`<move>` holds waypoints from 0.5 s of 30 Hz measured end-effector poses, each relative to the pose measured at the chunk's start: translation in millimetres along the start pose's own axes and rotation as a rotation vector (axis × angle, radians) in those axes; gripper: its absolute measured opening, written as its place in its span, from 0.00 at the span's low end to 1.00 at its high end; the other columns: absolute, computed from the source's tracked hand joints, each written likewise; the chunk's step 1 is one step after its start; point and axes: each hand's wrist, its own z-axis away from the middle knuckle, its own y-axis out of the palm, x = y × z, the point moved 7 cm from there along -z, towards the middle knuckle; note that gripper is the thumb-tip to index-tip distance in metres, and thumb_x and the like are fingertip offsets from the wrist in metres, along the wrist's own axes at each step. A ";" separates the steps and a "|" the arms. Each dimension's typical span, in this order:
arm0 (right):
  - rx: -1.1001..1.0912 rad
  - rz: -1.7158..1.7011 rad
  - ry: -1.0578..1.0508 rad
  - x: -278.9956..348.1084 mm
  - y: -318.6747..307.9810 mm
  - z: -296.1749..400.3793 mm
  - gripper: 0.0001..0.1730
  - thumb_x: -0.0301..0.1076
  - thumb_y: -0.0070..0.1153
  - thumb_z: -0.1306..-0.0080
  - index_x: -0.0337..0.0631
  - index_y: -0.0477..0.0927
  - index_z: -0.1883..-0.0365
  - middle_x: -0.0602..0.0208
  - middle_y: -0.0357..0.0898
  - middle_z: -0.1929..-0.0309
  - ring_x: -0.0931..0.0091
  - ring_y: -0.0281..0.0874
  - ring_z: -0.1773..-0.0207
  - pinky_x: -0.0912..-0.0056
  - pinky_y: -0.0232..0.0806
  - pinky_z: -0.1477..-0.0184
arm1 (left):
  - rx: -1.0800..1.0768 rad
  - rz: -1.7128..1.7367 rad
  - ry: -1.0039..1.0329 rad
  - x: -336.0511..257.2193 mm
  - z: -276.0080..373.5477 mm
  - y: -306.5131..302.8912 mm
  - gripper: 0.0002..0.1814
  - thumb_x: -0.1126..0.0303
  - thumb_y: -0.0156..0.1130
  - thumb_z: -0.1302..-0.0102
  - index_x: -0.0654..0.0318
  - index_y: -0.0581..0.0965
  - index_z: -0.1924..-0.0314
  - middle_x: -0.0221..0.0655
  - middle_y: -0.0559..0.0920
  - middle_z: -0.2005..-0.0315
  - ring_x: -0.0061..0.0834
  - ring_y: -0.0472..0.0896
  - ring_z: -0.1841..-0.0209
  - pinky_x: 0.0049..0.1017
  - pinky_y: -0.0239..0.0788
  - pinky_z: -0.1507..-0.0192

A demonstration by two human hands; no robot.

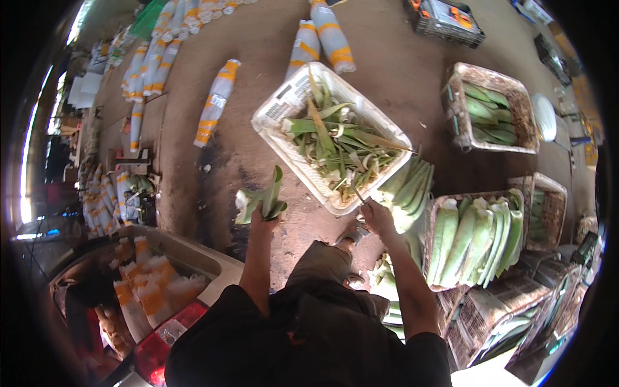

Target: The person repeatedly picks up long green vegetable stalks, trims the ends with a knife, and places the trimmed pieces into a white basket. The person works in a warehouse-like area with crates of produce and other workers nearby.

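My left hand (264, 218) is closed around a few thick green aloe leaves (271, 196) with a pale, broad base end pointing left. My right hand (378, 217) grips a thin, dark, blade-like tool (357, 192), which reaches over the near corner of a white plastic crate; its handle is hidden in the fist. Cut leaf tips and pale trimmings (338, 145) fill much of that white crate (278, 99), which sits tilted across my view. Just right of the crate and beyond my right hand lies a stack of large aloe leaves (411, 188).
At right, a crate of upright leaves (471, 242) and a dirty crate of leaves (527, 104) stand. Plastic-wrapped bundles with orange tape (217, 104) lie on the floor. An open car trunk (193, 246) holding similar bundles is at lower left. A black crate (447, 24) sits far off.
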 end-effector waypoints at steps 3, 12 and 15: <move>-0.122 -0.091 0.033 -47.1 6.6 42.9 0.15 0.42 0.49 0.34 0.39 0.81 0.64 0.47 0.81 0.66 0.50 0.79 0.61 0.48 0.69 0.57 | -0.003 -0.100 -0.005 -5.1 -25.7 -14.2 0.16 0.55 0.55 0.28 0.58 0.79 0.53 0.38 0.84 0.55 0.43 0.83 0.54 0.47 0.76 0.52; -0.242 -0.343 0.797 -198.1 75.3 293.3 0.23 0.47 0.47 0.38 0.33 0.82 0.65 0.56 0.80 0.78 0.68 0.79 0.80 0.63 0.72 0.71 | 0.067 -0.505 0.030 68.0 -38.6 24.4 0.16 0.57 0.60 0.31 0.58 0.80 0.50 0.35 0.83 0.52 0.37 0.81 0.50 0.43 0.75 0.46; -0.385 -0.500 0.801 -210.5 108.2 355.8 0.22 0.47 0.48 0.38 0.34 0.78 0.71 0.63 0.74 0.81 0.73 0.72 0.84 0.67 0.66 0.81 | 0.270 -0.690 0.125 114.4 -6.5 84.8 0.19 0.61 0.64 0.33 0.60 0.77 0.45 0.35 0.80 0.47 0.35 0.78 0.45 0.41 0.75 0.45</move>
